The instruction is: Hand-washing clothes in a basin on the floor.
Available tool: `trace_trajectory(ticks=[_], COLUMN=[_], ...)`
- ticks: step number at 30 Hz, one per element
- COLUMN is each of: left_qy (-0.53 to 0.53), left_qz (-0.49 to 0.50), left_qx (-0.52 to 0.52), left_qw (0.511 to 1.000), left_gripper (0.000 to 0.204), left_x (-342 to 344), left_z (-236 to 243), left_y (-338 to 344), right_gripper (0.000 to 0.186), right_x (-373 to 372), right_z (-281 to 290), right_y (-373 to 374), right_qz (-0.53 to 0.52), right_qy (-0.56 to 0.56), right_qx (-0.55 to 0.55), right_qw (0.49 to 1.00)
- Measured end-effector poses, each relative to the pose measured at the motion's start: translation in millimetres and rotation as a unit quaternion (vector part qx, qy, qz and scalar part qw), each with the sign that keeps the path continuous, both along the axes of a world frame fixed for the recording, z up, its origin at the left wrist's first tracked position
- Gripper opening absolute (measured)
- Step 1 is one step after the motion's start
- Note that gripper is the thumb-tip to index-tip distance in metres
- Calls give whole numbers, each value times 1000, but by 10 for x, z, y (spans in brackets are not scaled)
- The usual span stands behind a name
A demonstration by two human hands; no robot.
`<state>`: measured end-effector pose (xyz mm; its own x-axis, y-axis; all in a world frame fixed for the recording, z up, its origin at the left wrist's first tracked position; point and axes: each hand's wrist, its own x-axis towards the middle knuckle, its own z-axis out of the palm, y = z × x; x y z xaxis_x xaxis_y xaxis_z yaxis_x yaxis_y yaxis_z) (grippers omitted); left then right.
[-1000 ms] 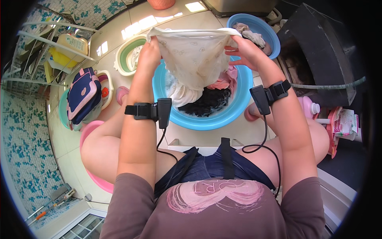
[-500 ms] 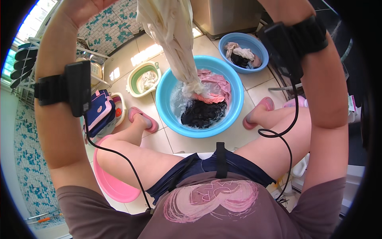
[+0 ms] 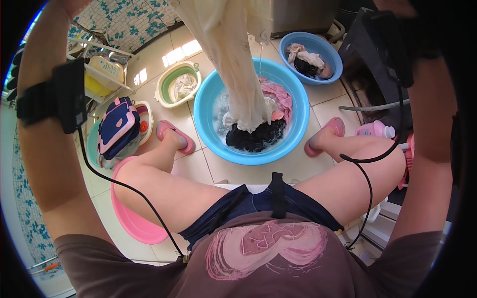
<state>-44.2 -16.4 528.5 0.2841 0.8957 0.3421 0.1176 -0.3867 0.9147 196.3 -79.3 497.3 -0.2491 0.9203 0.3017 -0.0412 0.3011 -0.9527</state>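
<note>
A long wet off-white garment (image 3: 238,64) hangs down from the upper edge, its bunched lower end over the blue basin (image 3: 200,126). A thin line of water runs off its right side. In the basin's sudsy water lie a black cloth (image 3: 256,139) and a pink cloth (image 3: 280,97), partly hidden by the garment's lower end. Both my forearms are raised, wide apart, and leave the picture at the top. My left and right hands lie beyond the upper edge, so their grip on the garment is hidden.
A smaller blue basin (image 3: 338,67) with laundry stands at the far right, a green-and-cream tub (image 3: 162,92) at the far left. A navy-and-pink bag (image 3: 119,128) and a pink basin (image 3: 134,226) are by my left leg. A pink bottle (image 3: 372,130) and grey hose (image 3: 367,108) are right.
My arms have spread further apart and up. The off-white garment has widened, and its lower end has shifted right and nearer, now covering more of the pink cloth.
</note>
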Motion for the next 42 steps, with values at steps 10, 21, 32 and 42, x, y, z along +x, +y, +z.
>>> trace_trajectory(ticks=[10,21,32,42], left_qy=[515,630,574,303], left_qz=[63,10,-15,-84], left_qx=[-185,-150,-417,-475], left_qw=[834,762,704,822], left_gripper=[48,58,46,54], left_x=[216,438,730,191], left_z=[-4072,-5806,-5964,-4778], left_y=[-4,-161,281,486], right_gripper=[42,70,32,43], right_x=[108,-449,-540,206], right_z=[-3540,-5241,-5536,-4358], right_y=[365,437,946,1126], right_qz=[11,-21,127,152], right_qy=[-621,-653,-695,-328], right_qx=[61,-9,-283,-403], right_qw=[781,757,648,841])
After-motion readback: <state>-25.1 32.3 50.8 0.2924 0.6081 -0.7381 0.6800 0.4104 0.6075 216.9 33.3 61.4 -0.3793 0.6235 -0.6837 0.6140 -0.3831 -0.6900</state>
